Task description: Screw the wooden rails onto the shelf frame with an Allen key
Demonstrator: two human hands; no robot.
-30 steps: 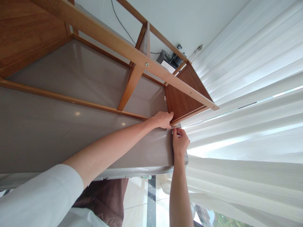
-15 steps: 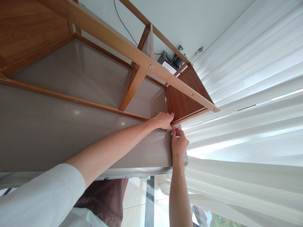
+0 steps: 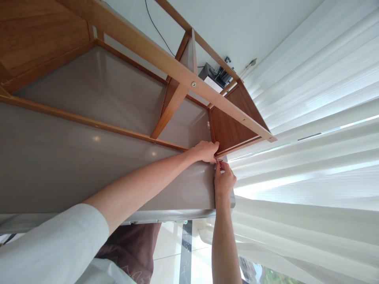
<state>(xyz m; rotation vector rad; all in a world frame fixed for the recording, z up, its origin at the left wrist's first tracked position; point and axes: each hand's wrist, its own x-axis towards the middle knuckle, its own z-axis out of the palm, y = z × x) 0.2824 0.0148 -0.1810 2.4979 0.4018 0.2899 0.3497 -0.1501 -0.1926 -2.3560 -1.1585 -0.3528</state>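
Note:
A wooden frame [image 3: 133, 49] with slatless rails, a middle divider and solid end panels stands on the grey tabletop. My left hand [image 3: 206, 151] is closed around its lower rail at the near right corner, beside the reddish-brown end panel [image 3: 233, 122]. Just below that corner, my right hand [image 3: 225, 179] pinches a small, thin, dark metal tool, which looks like a hex key [image 3: 219, 159], against the end of the rail. Fingers cover most of it and the fastener there. A round bolt head [image 3: 194, 84] shows in the upper rail.
The grey tabletop [image 3: 74, 165] ends close to my right wrist. White curtains [image 3: 310, 177] hang along the right. Behind the frame are a black-and-white device [image 3: 211, 75] and a dark cable [image 3: 156, 29]. A brown cloth [image 3: 130, 248] lies below the table's near edge.
The view has shifted slightly, so the frame appears a little further right. Both hands stay at the corner; the thin tool in my right hand appears turned a little.

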